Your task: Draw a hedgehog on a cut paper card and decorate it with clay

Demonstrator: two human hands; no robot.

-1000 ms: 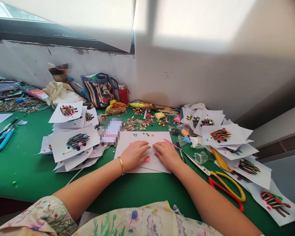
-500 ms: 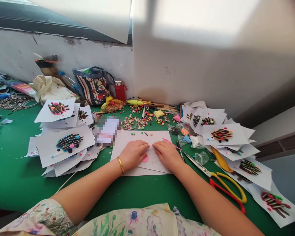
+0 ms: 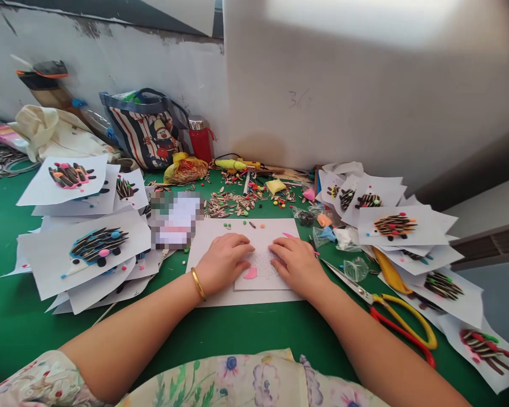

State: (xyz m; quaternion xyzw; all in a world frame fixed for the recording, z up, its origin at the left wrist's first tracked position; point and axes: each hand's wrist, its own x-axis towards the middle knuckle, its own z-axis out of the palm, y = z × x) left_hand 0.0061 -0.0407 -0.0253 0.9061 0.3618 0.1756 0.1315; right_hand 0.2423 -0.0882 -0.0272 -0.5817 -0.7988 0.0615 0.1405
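Observation:
My left hand (image 3: pixel 224 261) lies on the left side of a small white sheet (image 3: pixel 261 284) with a faint printed pattern, fingers apart and holding nothing. Beside its fingertips a flat pink clay piece (image 3: pixel 250 273) sits on that sheet. My right hand (image 3: pixel 296 263) rests on the sheet's right side, fingers spread. A thin pink strip (image 3: pixel 287 235) shows just behind its fingers. Both hands are over a larger white paper (image 3: pixel 203 229), which bears small green balls, a seed and an orange ball near its back edge.
Stacks of seed-and-clay pictures stand at the left (image 3: pixel 94 249) and right (image 3: pixel 396 225). Scissors (image 3: pixel 382 302) lie beside my right forearm. Loose seeds (image 3: pixel 224 203), clay bags (image 3: pixel 348 238) and a blurred phone (image 3: pixel 178 220) are behind. Farther back are a striped bag (image 3: pixel 148 133) and red bottle (image 3: pixel 201 141).
My hands have moved slightly apart, uncovering more of the small sheet and the pink piece. The small sheet now lies straighter. The camera view has shifted.

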